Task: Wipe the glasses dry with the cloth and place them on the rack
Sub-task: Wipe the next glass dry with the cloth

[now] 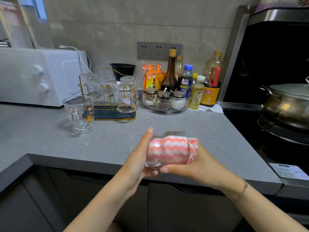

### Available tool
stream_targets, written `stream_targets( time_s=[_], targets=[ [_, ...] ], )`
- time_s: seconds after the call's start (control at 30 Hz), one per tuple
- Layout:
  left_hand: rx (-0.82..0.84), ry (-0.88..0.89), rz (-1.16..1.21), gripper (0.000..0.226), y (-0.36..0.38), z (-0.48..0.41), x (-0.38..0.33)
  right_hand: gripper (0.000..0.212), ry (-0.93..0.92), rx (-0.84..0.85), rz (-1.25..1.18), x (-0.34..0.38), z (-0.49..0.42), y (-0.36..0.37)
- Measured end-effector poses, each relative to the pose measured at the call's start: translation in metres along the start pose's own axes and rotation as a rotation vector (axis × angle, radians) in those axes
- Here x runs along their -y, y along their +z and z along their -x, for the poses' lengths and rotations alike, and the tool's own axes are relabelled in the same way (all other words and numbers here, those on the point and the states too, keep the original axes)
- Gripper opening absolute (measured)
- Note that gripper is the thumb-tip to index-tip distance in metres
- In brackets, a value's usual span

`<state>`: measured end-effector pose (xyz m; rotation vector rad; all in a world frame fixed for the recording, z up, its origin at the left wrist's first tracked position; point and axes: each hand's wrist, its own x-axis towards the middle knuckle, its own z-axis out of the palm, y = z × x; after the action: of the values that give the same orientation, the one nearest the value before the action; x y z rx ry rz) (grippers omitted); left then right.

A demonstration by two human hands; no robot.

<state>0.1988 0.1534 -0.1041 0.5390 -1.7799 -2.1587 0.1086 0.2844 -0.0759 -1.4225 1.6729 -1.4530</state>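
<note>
Above the tabletop (117, 144) edge, the left hand (140, 158) curled its fingers round the base of a sideways glass (153, 163). The right hand (200, 164) gripped the cloth (194, 145) stuffed inside. The glass was probably slippery and fragile, best held by its base. Beyond stood 1 empty upright glass (80, 114). The rack (113, 115) carried 4 inverted.

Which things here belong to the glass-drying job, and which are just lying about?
Job: held glass, cloth stuffed inside it, left hand, right hand, rack, upturned cartoon glass on the rack, upright glass on the counter.

Lying about: white oven, sauce bottles, spice jars, black bowl, pot on the stove.
</note>
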Motion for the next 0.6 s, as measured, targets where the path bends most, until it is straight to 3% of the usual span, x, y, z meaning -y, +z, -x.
stream_targets(
  time_s=[0.13, 0.3, 0.4, 0.5, 0.6],
  targets=[
    [-0.146, 0.253, -0.113, 0.050, 0.004, -0.005, 0.006, 0.044, 0.060, 0.015, -0.116, 0.003, 0.000, 0.000],
    [-0.063, 0.509, -0.343, 0.041, -0.003, -0.006, 0.015, 0.030, 0.166, -0.032, -0.425, 0.001, 0.003, -0.005],
    [0.006, 0.652, -0.430, 0.053, -0.004, -0.003, 0.017, 0.018, 0.184, -0.047, -0.490, 0.002, 0.007, -0.008],
    [0.064, 0.652, -0.374, 0.055, -0.005, -0.004, 0.020, 0.020, 0.159, -0.020, -0.397, 0.003, 0.006, -0.009],
    [0.091, 0.537, -0.277, 0.059, -0.004, -0.005, 0.018, 0.026, 0.131, -0.040, -0.338, 0.000, 0.004, -0.010]
  ],
)
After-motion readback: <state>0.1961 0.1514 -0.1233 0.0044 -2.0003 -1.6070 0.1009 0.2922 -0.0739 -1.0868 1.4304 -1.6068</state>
